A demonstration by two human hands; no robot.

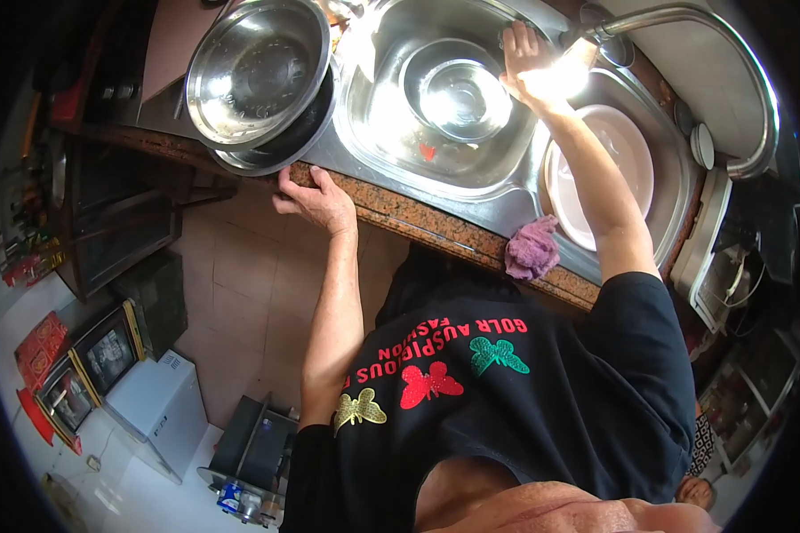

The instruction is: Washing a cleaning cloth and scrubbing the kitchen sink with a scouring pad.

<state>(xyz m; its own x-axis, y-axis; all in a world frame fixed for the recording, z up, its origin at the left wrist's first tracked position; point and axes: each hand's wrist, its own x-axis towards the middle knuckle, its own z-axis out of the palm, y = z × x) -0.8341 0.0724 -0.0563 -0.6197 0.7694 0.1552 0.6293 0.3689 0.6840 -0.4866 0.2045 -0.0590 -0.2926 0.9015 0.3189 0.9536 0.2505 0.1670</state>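
My left hand (320, 204) rests with bent, parted fingers at the granite counter edge (400, 225), just below the stacked metal basins. It holds nothing that I can see. My right hand (528, 65) reaches across to the far right wall of the steel sink bowl (373, 143). A bit of dark material shows beside its fingertips, too small to name, and glare covers part of the hand. Left of this hand, a small metal bowl (463, 100) sits inside a larger one (415, 66) in the sink. A red scrap (427, 152) lies on the sink bottom.
A metal basin (260, 73) leans on another basin (307, 143) at left. The second sink bowl holds a pale pink basin (577, 193). A purple cloth (532, 248) hangs over the counter edge. The curved faucet (740, 46) arches at upper right. Another person's foot (695, 492) shows at lower right.
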